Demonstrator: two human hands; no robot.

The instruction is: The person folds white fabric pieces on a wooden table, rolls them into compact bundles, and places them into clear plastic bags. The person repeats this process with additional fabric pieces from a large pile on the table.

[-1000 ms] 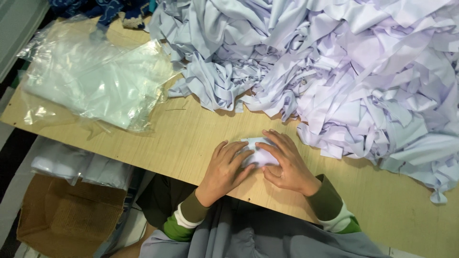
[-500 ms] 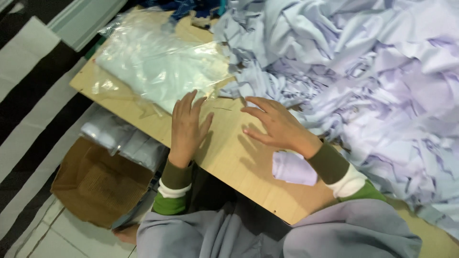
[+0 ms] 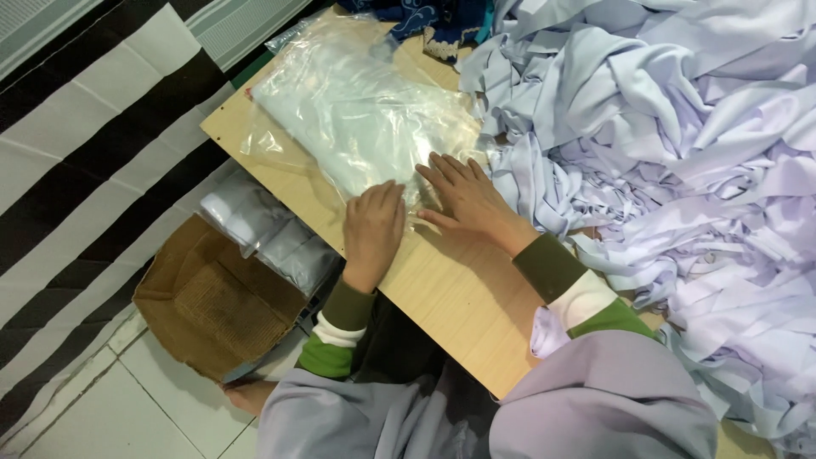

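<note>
Both hands lie flat on the wooden bench, near its front edge. The left hand rests palm down with fingers close together, its fingertips touching the near edge of a clear plastic bag that holds folded white cloth. The right hand is spread, fingers fanned over the same bag's near corner — pressing the plastic, gripping nothing. The bag lies toward the bench's left end, reaching close to its far edge. A big heap of pale lilac cloth covers the right part of the bench, just beside the right hand. Below the front edge stands an open cardboard box — more bagged cloth lies beside it.
</note>
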